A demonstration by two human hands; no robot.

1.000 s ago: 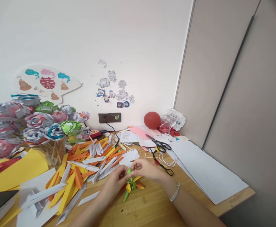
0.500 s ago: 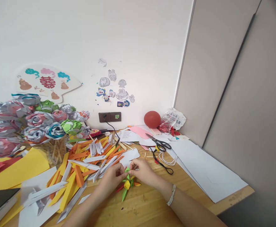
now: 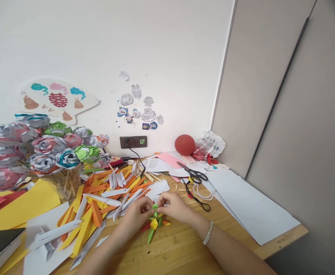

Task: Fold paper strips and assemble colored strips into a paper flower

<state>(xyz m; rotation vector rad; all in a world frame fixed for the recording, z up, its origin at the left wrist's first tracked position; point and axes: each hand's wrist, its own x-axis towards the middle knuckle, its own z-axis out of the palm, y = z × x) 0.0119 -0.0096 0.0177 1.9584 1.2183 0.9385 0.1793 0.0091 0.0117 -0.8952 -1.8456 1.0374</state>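
Between my two hands is a small folded-paper piece (image 3: 154, 223) in green, yellow, orange and red, with pointed ends sticking out toward me. My left hand (image 3: 138, 214) pinches its green upper part from the left. From the right, my right hand (image 3: 171, 206) pinches the same green part, with thumb and forefinger close to the left fingertips. The fingers partly hide the top of the piece. Just left of my left hand lies a heap of folded paper strips (image 3: 98, 206) in orange, yellow and white.
Paper flowers (image 3: 45, 147) stand at the left, above yellow sheets (image 3: 38, 198). A dark phone-like slab (image 3: 1, 244) lies front left. Right of my hands are black scissors (image 3: 195, 175), a bead string (image 3: 204, 194) and white sheets (image 3: 250, 210). Behind them sits a red balloon (image 3: 184, 145).
Both hands stay in nearly the same place, pinching the green paper. My fingers have shifted only slightly; the surroundings look the same.
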